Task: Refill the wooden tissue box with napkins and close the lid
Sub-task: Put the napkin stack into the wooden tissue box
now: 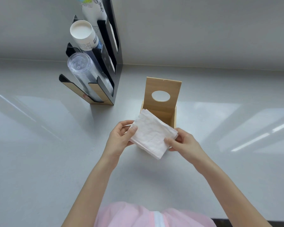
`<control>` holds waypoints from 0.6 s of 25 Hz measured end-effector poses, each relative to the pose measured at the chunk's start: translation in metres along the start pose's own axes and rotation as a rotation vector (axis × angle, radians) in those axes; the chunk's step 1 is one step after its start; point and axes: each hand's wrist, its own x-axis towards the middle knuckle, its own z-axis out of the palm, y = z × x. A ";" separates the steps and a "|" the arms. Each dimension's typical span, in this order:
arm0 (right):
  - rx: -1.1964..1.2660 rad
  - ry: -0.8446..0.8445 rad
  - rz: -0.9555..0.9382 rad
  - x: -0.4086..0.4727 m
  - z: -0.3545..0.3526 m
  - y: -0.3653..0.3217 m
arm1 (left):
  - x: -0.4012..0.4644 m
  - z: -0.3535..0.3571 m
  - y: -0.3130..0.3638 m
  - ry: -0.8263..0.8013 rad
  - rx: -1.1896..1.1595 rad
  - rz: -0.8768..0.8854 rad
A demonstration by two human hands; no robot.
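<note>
Napkins [152, 135]: white, faintly embossed texture.
Tissue box [173, 117]: pale natural wood, light grain; lid [163, 86] same wood.
Worktop [39, 145]: glossy pale grey, white streaks of reflected light.
Cup holder [116, 66]: black, wood-toned base panels.
Paper cups [85, 35]: white, dark and blue print.
Plastic cups [84, 71]: clear.
Garment [129, 215]: pale pink, white strip.

paper cup [84, 36] | side print | too blurred to read
</note>
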 end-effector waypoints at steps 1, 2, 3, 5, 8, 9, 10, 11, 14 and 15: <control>-0.019 0.024 -0.022 0.005 -0.004 -0.005 | 0.005 0.002 0.003 0.008 0.049 0.007; -0.046 0.053 -0.045 0.011 -0.008 -0.009 | 0.010 0.005 0.006 0.016 0.103 0.023; -0.087 0.085 -0.069 0.017 -0.011 -0.014 | 0.015 0.006 0.009 0.021 0.161 0.049; -0.212 0.144 -0.111 0.029 -0.016 -0.024 | 0.026 0.008 0.015 0.027 0.292 0.095; -0.428 0.187 -0.177 0.044 -0.022 -0.037 | 0.042 0.012 0.022 0.005 0.413 0.089; -0.499 0.187 -0.187 0.049 -0.023 -0.040 | 0.047 0.014 0.023 0.003 0.455 0.083; -0.573 0.181 -0.182 0.053 -0.023 -0.042 | 0.051 0.017 0.024 0.008 0.508 0.084; -0.655 0.172 -0.167 0.058 -0.023 -0.044 | 0.054 0.019 0.024 0.021 0.586 0.092; -0.952 0.151 -0.142 0.069 -0.018 -0.044 | 0.060 0.029 0.021 0.110 1.029 0.189; -1.038 0.139 -0.150 0.072 -0.014 -0.042 | 0.062 0.032 0.019 0.130 1.174 0.255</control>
